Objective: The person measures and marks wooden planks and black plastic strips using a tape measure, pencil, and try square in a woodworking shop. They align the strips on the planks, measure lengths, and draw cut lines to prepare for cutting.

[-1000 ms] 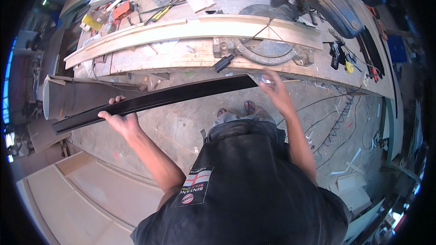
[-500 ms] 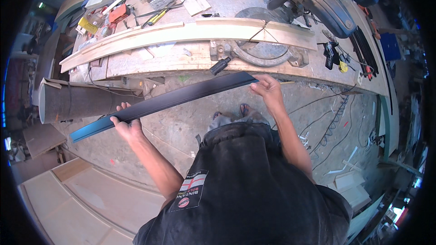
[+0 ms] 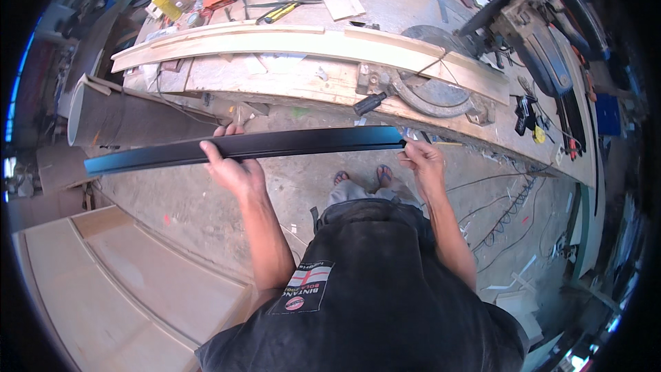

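The person's left hand [image 3: 237, 173] is closed around a long black strip [image 3: 296, 142] left of its middle. The thumb lies over the near face and fingertips show past the far edge, so the strip sits between them. The right hand [image 3: 421, 160] is at the strip's right end, thumb and forefinger pinching the corner while the other fingers curl inward.

The strip is held nearly level across the body, its left end slightly lower in view, above the concrete floor [image 3: 172, 200] and in front of the tabletop [image 3: 289, 81]. Both ends show a blue sheen; a narrow groove runs along its near side. No lettering can be made out on it.

The clearest print is on a patch [image 3: 303, 288] on the person's black garment [image 3: 406, 289]: a dark rectangle with rows of lettering, a white panel with red lines, and a round red-and-white emblem below. On the tabletop lie pale timber strips [image 3: 289, 43] and a miter saw [image 3: 540, 55]; any markings there are too small to read.
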